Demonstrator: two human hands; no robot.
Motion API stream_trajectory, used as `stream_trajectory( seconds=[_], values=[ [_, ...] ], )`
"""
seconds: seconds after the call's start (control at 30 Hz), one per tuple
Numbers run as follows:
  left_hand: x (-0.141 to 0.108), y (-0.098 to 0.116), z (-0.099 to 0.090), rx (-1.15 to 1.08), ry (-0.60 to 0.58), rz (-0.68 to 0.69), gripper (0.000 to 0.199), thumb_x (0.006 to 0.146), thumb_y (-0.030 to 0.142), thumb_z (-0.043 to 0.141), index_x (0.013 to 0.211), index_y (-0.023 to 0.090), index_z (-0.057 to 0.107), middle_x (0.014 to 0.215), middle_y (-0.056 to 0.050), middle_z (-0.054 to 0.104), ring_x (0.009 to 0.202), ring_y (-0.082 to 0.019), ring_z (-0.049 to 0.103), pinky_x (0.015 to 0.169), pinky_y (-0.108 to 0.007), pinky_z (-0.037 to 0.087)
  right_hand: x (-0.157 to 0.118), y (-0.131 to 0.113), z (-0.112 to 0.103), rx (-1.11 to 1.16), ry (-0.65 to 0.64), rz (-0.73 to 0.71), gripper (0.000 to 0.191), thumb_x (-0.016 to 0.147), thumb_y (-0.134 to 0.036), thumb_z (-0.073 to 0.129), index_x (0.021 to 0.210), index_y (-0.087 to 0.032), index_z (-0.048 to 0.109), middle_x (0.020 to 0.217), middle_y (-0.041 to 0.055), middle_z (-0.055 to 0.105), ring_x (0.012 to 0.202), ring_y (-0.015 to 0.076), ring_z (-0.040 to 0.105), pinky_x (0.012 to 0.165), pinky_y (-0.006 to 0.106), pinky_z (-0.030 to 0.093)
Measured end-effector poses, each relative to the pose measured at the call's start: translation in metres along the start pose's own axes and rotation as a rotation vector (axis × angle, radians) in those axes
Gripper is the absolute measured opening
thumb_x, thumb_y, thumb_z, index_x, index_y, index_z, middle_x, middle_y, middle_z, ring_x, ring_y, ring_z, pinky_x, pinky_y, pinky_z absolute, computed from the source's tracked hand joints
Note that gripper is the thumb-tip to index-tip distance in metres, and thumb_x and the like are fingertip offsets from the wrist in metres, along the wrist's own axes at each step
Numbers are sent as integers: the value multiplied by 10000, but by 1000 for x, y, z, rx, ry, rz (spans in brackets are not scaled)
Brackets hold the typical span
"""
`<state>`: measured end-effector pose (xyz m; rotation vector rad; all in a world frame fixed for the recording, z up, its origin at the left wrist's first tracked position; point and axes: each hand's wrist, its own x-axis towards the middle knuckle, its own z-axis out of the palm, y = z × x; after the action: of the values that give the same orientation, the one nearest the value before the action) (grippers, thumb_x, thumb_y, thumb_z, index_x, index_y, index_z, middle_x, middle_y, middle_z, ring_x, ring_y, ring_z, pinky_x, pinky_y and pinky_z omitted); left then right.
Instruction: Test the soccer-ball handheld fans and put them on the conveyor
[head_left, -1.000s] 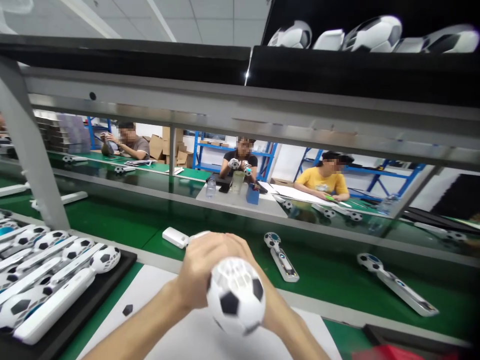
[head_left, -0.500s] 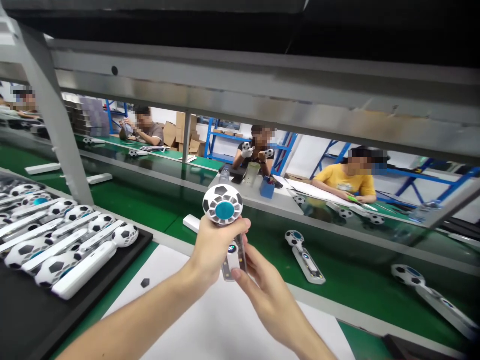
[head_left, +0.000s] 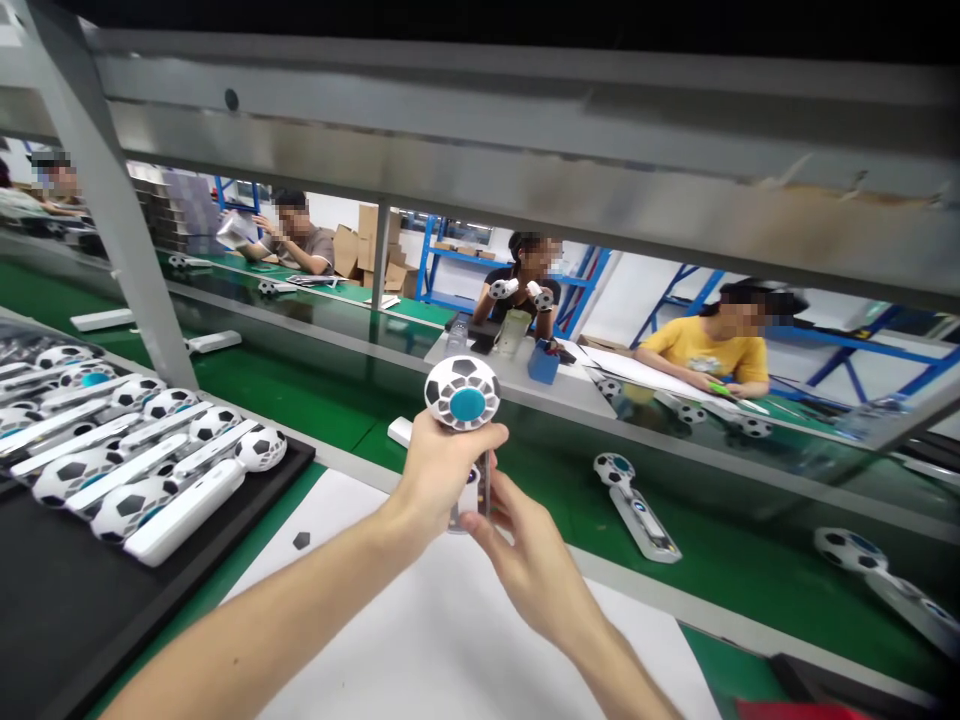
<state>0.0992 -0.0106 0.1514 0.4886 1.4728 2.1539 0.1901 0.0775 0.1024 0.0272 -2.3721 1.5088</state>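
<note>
White and black panels cover the football-like head of a handheld device [head_left: 463,393], its round blue centre facing the wearer. The device is held up in both hands, over a white sheet [head_left: 405,630] on the green tabletop [head_left: 255,532]. The left hand's [head_left: 442,460] grip is closed around it just below the head, thumb stretched across. The right hand's [head_left: 521,540] grip pinches the lower end of the handle, thumb on the near face. A dark pentagon piece [head_left: 301,541] lies on the sheet, left of the hands. Further left, a black tray [head_left: 56,620] carries rows of similar devices [head_left: 187,510]. Beyond the sheet, two more units [head_left: 637,508] rest on a green belt [head_left: 540,470]. Across the line, a co-worker in yellow [head_left: 694,350] holds a bright green item [head_left: 718,388].
</note>
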Motion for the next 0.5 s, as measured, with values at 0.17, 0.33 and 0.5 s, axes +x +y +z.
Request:
stream_trajectory(
  seconds=[0.17, 0.33, 0.5],
  values=[
    [44, -11, -26, 184, 7, 48, 245, 653, 322, 769, 759, 156, 624, 627, -23, 610, 588, -174, 591, 560, -296, 489, 5, 22, -8, -139, -32, 129, 484, 950, -434, 535, 1383, -236, 447, 1349, 97, 538, 1165, 250, 574, 962, 405, 514],
    [102, -31, -87, 455, 186, 141, 226, 657, 205, 784, 799, 117, 632, 752, -19, 636, 734, -168, 603, 703, -291, 487, 11, 55, -21, -382, 35, 171, 398, 955, -369, 456, 1335, -253, 481, 1351, 77, 505, 1162, 229, 556, 933, 392, 519],
    [131, -65, -140, 758, 213, 169, 385, 875, 329, 653, 1199, 143, 561, 1135, -87, 619, 1006, -217, 610, 905, -432, 506, 16, 75, -29, -432, 60, 191, 360, 934, -318, 453, 1276, -235, 532, 1297, 80, 533, 1116, 241, 578, 903, 395, 521]
  ],
)
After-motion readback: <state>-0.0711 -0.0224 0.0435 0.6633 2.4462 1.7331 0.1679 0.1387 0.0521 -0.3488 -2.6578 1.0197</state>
